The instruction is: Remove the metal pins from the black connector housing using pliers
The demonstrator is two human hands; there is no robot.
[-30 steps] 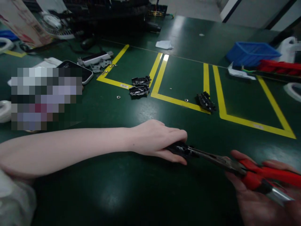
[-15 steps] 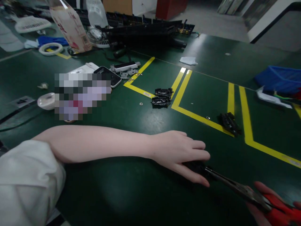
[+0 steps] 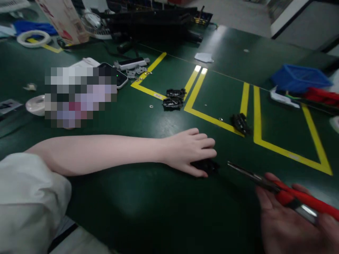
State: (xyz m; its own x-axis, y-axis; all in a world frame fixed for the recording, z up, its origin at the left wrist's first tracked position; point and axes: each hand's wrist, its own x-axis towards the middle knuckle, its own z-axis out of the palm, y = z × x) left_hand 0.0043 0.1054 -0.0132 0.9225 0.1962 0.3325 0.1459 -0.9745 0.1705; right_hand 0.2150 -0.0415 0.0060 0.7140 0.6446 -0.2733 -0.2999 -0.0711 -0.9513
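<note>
On the green tabletop, my left hand (image 3: pixel 189 151) is closed round a small black mechanical part (image 3: pixel 208 165). The part's right end shows between thumb and fingers; the rest is covered. My right hand (image 3: pixel 286 222), at the lower right, grips red-handled long-nose pliers (image 3: pixel 251 176). Their jaws point left toward the black part, with a gap between the tips and it. Two similar black parts (image 3: pixel 173 98) lie beyond my left hand. Another black part (image 3: pixel 240 123) rests on a yellow tape line, with a small metal ring (image 3: pixel 220 119) close by.
Yellow tape (image 3: pixel 214 121) marks out areas on the table. A blue bin (image 3: pixel 299 77) stands at the right beside red material (image 3: pixel 321 96). A phone (image 3: pixel 122 79) and small metal pieces (image 3: pixel 136 72) lie at the back left. Behind them is a long black assembly (image 3: pixel 153 24).
The pliers have drawn back from the black part, and more of my right hand shows. My left hand keeps hold of the part. The whole view has shifted.
</note>
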